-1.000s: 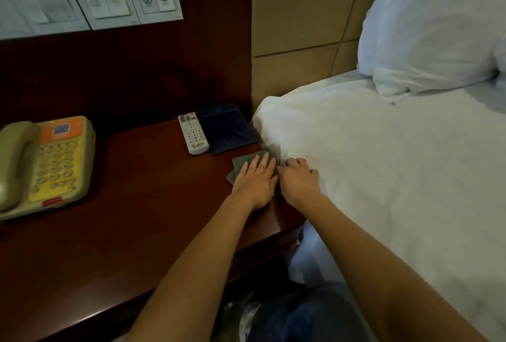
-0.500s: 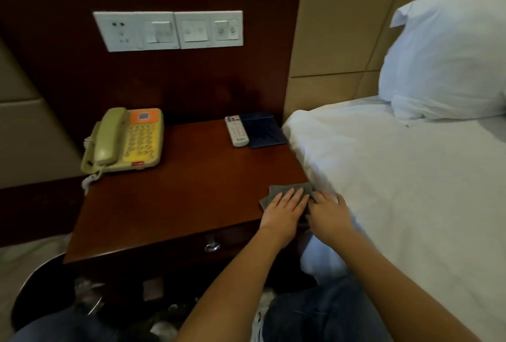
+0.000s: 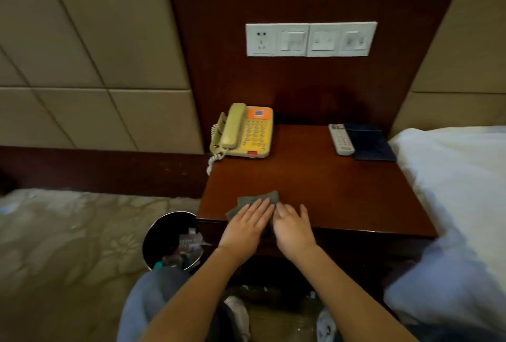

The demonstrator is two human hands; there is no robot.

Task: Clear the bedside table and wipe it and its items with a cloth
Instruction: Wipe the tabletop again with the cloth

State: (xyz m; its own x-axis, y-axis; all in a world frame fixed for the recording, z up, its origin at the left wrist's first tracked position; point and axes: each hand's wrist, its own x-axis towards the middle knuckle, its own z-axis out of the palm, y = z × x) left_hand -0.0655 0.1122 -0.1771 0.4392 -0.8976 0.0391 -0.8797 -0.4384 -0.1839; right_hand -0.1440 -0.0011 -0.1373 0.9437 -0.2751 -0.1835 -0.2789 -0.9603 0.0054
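Together — left hand (image 3: pixel 243 228), right hand (image 3: pixel 293 229), cloth (image 3: pixel 258 198).

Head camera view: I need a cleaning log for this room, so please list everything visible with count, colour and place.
bedside table: one, dark reddish wood, centre
telephone: one, yellow, table's back left
remote control: one, white, table's back right
folder: one, dark blue, right of remote
cloth: one, grey, table's front edge, under hands
switch panel: one, white, wall above table
waste bin: one, black, floor left of table
bed: one, white, right of table
left hand: one, flat on cloth
right hand: one, open, at cloth's right edge
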